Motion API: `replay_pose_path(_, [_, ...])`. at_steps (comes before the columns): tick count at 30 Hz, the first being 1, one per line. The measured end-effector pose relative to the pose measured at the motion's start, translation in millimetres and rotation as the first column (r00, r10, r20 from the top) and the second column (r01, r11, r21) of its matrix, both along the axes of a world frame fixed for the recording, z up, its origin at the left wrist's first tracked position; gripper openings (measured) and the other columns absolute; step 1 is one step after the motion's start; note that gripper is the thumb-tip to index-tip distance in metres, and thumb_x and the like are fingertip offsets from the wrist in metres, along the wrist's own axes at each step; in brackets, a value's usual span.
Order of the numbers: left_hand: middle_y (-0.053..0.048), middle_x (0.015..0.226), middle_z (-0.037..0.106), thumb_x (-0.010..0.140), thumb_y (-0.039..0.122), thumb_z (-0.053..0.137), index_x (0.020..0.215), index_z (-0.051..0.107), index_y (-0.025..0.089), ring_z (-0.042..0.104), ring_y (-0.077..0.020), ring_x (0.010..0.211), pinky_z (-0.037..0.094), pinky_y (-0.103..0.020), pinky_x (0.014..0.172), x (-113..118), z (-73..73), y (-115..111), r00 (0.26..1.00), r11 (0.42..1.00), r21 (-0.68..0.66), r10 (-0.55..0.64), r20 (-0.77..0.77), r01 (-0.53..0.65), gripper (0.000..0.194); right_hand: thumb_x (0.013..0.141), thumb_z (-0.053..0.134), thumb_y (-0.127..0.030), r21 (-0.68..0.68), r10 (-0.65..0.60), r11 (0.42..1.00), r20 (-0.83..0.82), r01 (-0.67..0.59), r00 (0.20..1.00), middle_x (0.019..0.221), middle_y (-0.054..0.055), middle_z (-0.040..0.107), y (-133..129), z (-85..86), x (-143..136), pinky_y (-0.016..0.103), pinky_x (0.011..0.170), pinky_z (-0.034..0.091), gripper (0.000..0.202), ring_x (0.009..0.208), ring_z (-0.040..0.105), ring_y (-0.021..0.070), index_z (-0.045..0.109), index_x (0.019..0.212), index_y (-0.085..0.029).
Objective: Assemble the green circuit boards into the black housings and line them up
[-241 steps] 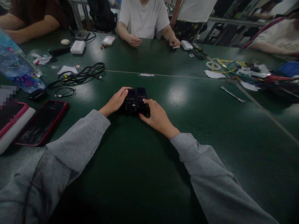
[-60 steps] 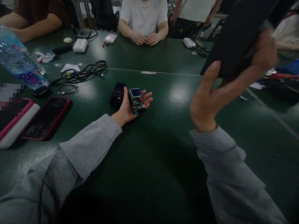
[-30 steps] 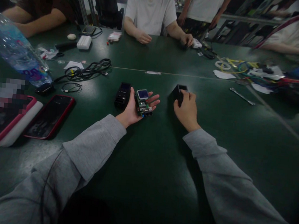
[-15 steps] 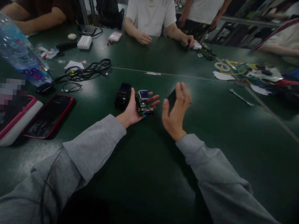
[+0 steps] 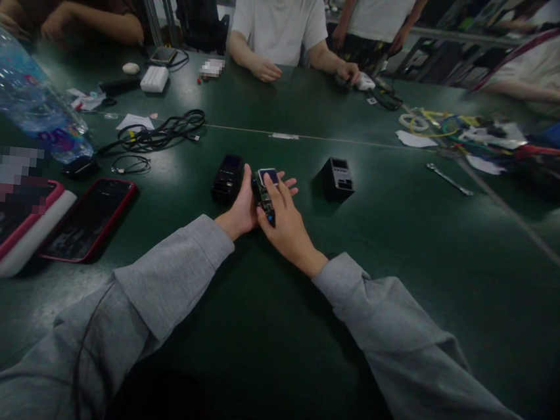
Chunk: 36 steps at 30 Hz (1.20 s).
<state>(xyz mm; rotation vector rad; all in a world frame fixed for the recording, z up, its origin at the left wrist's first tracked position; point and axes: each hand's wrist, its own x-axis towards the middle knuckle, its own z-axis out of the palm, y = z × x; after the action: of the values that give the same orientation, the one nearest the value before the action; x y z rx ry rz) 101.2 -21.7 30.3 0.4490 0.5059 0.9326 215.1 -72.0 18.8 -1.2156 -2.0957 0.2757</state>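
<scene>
A green circuit board (image 5: 264, 198) with a small screen and a blue part at its lower end rests in my left hand (image 5: 243, 206), thumb along its left side and fingertips showing beyond it. My right hand (image 5: 288, 229) reaches across from the right, its fingers and thumb on the board, covering part of it. Just left of my left hand is a black handheld device (image 5: 228, 177) with a screen and buttons, lying on the green table (image 5: 257, 340). To the right of both hands, apart from them, stands a black plastic case (image 5: 338, 179) with openings in it.
Red-edged phones (image 5: 91, 218) and a large water bottle (image 5: 33, 94) are on the left. Black cables (image 5: 169, 130) lie behind them. A wrench (image 5: 449, 179) and a tangle of wires (image 5: 495, 135) are on the right. A person in a white shirt (image 5: 281, 22) sits opposite.
My right hand has let go of the black case, now standing on the table, and moved left onto the circuit board. My left hand still holds the board.
</scene>
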Motion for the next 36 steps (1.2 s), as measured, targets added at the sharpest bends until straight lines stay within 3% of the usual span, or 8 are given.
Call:
replay_pose_path(5, [-0.015, 0.123, 0.067, 0.091, 0.077, 0.022, 0.134, 0.054, 0.016, 0.065, -0.0272, 0.113, 0.051, -0.042, 0.098, 0.6, 0.6, -0.6, 1.0, 0.999, -0.036, 0.001, -0.003, -0.002, 0.081, 0.098, 0.042, -0.029, 0.093, -0.081, 0.992, -0.036, 0.084, 0.996, 0.157, 0.006, 0.032, 5.6, 6.4, 9.5, 0.057, 0.117, 0.035, 0.061, 0.145, 0.03, 0.0279, 0.022, 0.156, -0.032])
replay_pose_path(10, [-0.015, 0.121, 0.067, 0.09, 0.078, 0.027, 0.132, 0.054, 0.016, 0.065, -0.0241, 0.111, 0.052, -0.033, 0.093, -1.4, 0.1, -0.7, 0.999, 0.998, -0.064, 0.027, 0.025, -0.026, 0.08, 0.098, 0.041, -0.031, 0.216, -0.293, 0.929, -0.071, 0.301, 0.954, 0.158, 0.009, 0.028, 40.1, 7.0, 36.3, 0.057, 0.117, 0.032, 0.058, 0.147, 0.025, 0.0291, 0.025, 0.154, -0.028])
replay_pose_path(14, [-0.014, 0.13, 0.064, 0.092, 0.073, 0.03, 0.138, 0.05, 0.017, 0.061, -0.0241, 0.12, 0.05, -0.034, 0.096, -3.8, 0.8, -1.8, 0.999, 0.998, -0.067, 0.023, 0.037, -0.02, 0.075, 0.097, 0.04, -0.028, 0.191, -0.411, 0.889, -0.072, 0.417, 0.909, 0.155, 0.014, 0.033, 61.6, -0.2, 49.0, 0.06, 0.114, 0.033, 0.058, 0.145, 0.029, 0.0302, 0.027, 0.153, -0.024])
replay_pose_path(22, [-0.011, 0.132, 0.063, 0.095, 0.067, 0.032, 0.136, 0.053, 0.021, 0.06, -0.0235, 0.122, 0.048, -0.035, 0.1, -2.1, 2.5, -4.1, 1.0, 0.999, -0.037, 0.026, 0.006, -0.026, 0.065, 0.094, 0.042, -0.024, 0.157, -0.354, 0.922, -0.029, 0.354, 0.935, 0.151, 0.014, 0.038, 64.5, -6.7, 49.1, 0.056, 0.113, 0.038, 0.058, 0.141, 0.037, 0.0265, 0.03, 0.151, -0.022])
replay_pose_path(28, [-0.012, 0.13, 0.063, 0.097, 0.064, 0.034, 0.123, 0.061, 0.02, 0.059, -0.0243, 0.123, 0.046, -0.037, 0.102, -1.0, 1.6, -2.9, 0.999, 1.0, -0.009, 0.022, -0.024, -0.023, 0.058, 0.089, 0.046, -0.02, 0.123, -0.375, 0.915, -0.088, 0.383, 0.923, 0.143, 0.016, 0.046, 70.7, -12.4, 53.7, 0.054, 0.111, 0.04, 0.055, 0.134, 0.047, 0.0278, 0.037, 0.144, -0.018])
replay_pose_path(31, [-0.01, 0.122, 0.067, 0.099, 0.056, 0.037, 0.111, 0.065, 0.02, 0.064, -0.023, 0.113, 0.048, -0.036, 0.098, 5.1, -0.2, -6.8, 0.985, 0.989, 0.049, 0.142, -0.102, -0.137, 0.048, 0.088, 0.047, -0.019, 0.106, -0.379, 0.914, -0.114, 0.39, 0.918, 0.141, 0.018, 0.048, 71.1, -13.8, 54.2, 0.052, 0.111, 0.041, 0.053, 0.133, 0.047, 0.0286, 0.041, 0.141, -0.014])
replay_pose_path(34, [-0.006, 0.108, 0.07, 0.099, 0.043, 0.046, 0.101, 0.068, 0.021, 0.066, -0.0182, 0.095, 0.049, -0.032, 0.088, 15.3, -3.4, -15.2, 0.9, 0.92, 0.237, 0.367, -0.234, -0.313, 0.031, 0.088, 0.048, -0.019, 0.089, -0.387, 0.913, -0.116, 0.398, 0.915, 0.14, 0.019, 0.048, 70.8, -14.0, 53.9, 0.053, 0.111, 0.04, 0.054, 0.133, 0.047, 0.0297, 0.04, 0.141, -0.014])
replay_pose_path(36, [-0.006, 0.095, 0.07, 0.098, 0.042, 0.05, 0.089, 0.07, 0.019, 0.065, -0.016, 0.086, 0.048, -0.029, 0.081, 20.8, -5.9, -20.3, 0.858, 0.89, 0.34, 0.411, -0.309, -0.304, 0.032, 0.088, 0.048, -0.019, 0.075, -0.392, 0.913, -0.107, 0.4, 0.914, 0.14, 0.018, 0.048, 70.7, -14.3, 53.6, 0.055, 0.111, 0.04, 0.054, 0.132, 0.048, 0.0302, 0.039, 0.141, -0.016])
